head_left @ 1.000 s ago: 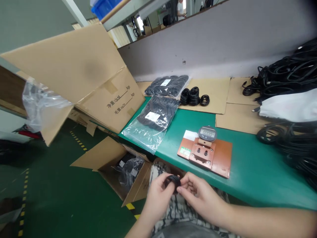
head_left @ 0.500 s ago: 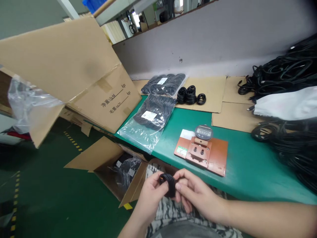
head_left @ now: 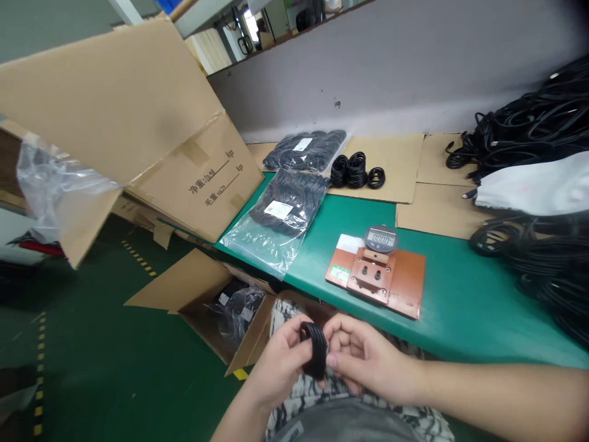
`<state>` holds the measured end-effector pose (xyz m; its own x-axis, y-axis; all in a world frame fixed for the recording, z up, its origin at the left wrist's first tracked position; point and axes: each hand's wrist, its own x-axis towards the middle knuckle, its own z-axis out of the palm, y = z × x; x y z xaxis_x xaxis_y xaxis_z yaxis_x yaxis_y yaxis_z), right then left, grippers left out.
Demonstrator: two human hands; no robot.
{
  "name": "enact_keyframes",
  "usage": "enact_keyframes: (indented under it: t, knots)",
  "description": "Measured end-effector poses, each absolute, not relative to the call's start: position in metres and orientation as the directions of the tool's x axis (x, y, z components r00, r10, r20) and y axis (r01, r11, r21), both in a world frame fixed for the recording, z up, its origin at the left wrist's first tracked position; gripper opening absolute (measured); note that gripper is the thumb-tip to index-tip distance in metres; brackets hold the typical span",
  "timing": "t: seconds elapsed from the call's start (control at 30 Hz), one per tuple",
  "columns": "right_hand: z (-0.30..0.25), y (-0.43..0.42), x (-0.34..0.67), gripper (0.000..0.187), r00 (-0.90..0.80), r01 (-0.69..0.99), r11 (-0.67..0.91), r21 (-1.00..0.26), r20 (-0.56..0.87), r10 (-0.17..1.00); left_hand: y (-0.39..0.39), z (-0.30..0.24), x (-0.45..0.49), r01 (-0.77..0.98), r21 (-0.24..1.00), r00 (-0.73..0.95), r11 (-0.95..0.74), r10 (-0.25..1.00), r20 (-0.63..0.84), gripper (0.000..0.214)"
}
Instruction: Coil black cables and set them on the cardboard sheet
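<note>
black rings [head_left: 313,350], a small stack seen edge-on, sit over the lap, pinched between left hand [head_left: 280,365] and right hand [head_left: 365,362]; count unclear. gauge [head_left: 380,239] reads 0.000; box [head_left: 202,178] print too small.

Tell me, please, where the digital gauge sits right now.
In the head view, the digital gauge sits on the brown fixture plate, mid-table, right of the clear bag of rings.
</note>
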<state>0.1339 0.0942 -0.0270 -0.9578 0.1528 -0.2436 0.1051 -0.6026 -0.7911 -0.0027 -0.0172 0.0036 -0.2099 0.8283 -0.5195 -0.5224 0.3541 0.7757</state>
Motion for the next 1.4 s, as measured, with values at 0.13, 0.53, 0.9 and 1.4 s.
enact_keyframes:
  t: [0.13, 0.53, 0.9, 1.4]
  knots:
    - [-0.028, 0.094, 0.134, 0.040, -0.964, 0.089, -0.587, -0.804, -0.218, 0.152, -0.017, 0.004, 0.001, -0.543, 0.752, -0.198, 0.373, 0.813, -0.547, 0.024]
    - [-0.034, 0.096, 0.129, 0.041, -0.969, 0.162, -0.746, -0.645, -0.246, 0.003, -0.023, -0.005, -0.006, -0.218, 0.932, -0.351, 0.291, 0.867, -0.353, 0.018]
    - [-0.031, 0.093, 0.128, 0.040, -0.930, 0.150, -0.607, -0.780, -0.320, 0.180, -0.019, -0.002, 0.001, 0.035, 0.943, -0.421, 0.332, 0.860, -0.288, 0.007]
    - [-0.026, 0.094, 0.131, 0.037, -0.956, 0.017, -0.618, -0.786, -0.194, 0.221, -0.029, -0.035, 0.004, -0.512, 0.790, -0.033, 0.337, 0.912, -0.410, 0.033]
